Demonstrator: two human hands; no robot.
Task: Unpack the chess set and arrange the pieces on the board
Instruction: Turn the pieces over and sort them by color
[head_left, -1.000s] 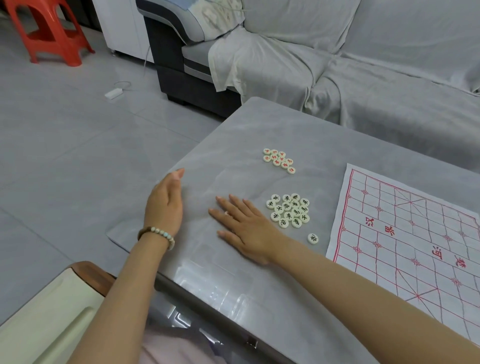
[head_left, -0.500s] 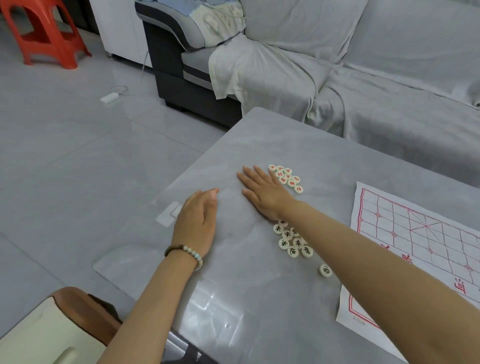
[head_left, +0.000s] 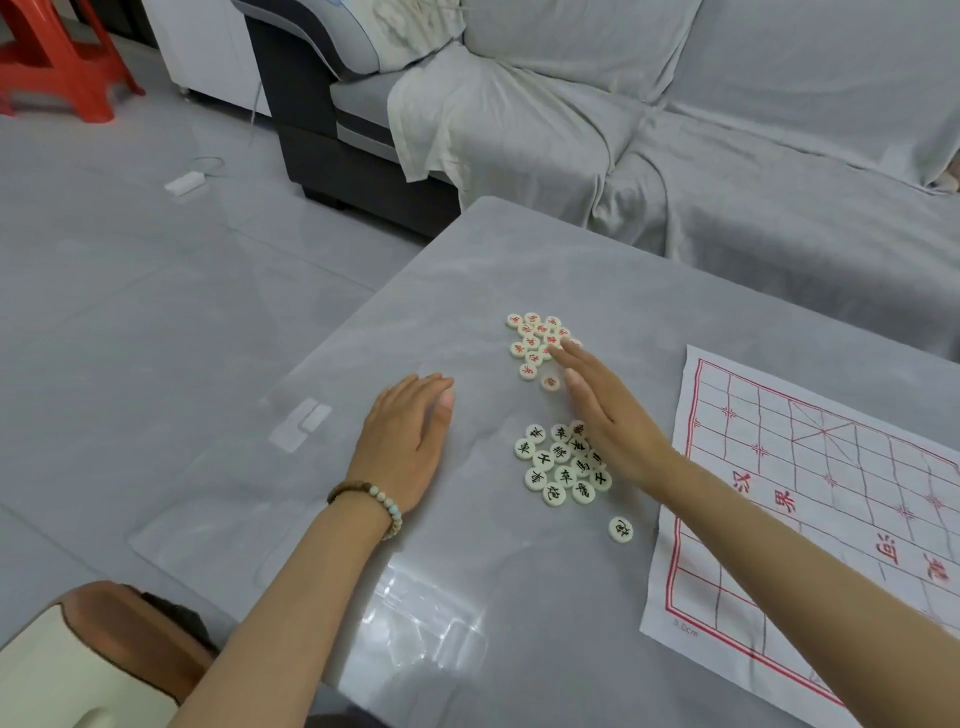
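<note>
The right hand (head_left: 605, 415) covers several black-lettered pieces (head_left: 558, 462) and the near edge of the red-lettered pieces (head_left: 535, 340), so neither group can be counted. The paper board (head_left: 810, 483) runs off the right edge, partly under the right forearm. Characters on the red pieces are too small to read.
</note>
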